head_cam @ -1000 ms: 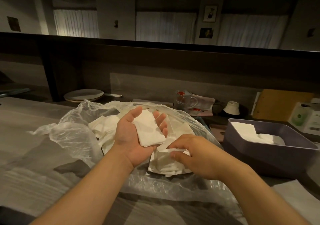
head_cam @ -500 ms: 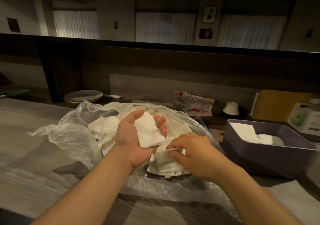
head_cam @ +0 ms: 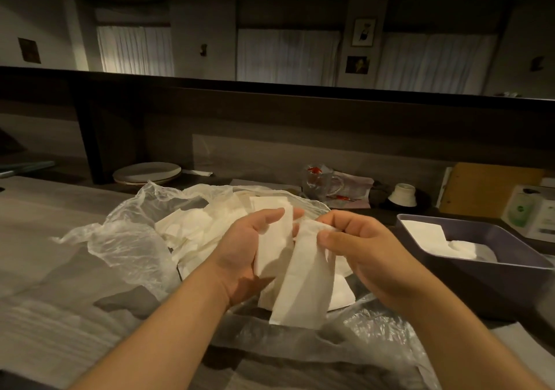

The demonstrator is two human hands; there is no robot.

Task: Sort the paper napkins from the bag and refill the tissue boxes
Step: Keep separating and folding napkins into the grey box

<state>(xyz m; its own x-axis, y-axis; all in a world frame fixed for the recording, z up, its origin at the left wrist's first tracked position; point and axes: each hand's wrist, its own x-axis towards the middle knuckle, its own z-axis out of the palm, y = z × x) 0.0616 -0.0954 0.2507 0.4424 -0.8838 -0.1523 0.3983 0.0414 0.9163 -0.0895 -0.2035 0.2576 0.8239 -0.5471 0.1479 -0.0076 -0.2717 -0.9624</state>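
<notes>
- Nearest the camera, both forearms reach over the clear plastic bag [head_cam: 126,248], which lies spread open on the counter [head_cam: 39,224].
- Just above it, the left hand [head_cam: 243,251] lies palm up, a folded napkin [head_cam: 274,239] resting on it with the thumb curled over its edge.
- Beside it, the right hand [head_cam: 369,254] pinches a second, longer napkin [head_cam: 303,284] by its top, so that it hangs down over the loose pile [head_cam: 192,233] in the bag.
- To the right, well apart from the hands, the grey tissue box [head_cam: 468,272] stands open with some white napkins already inside.
- Behind everything, plates [head_cam: 147,173] and a glass mug [head_cam: 321,182] stand by the back wall.
- Risk, as I judge it: the hanging napkin is thin and limp, so a loose pinch could drop it back into the pile, or it could unfold crookedly on the way to the box.
</notes>
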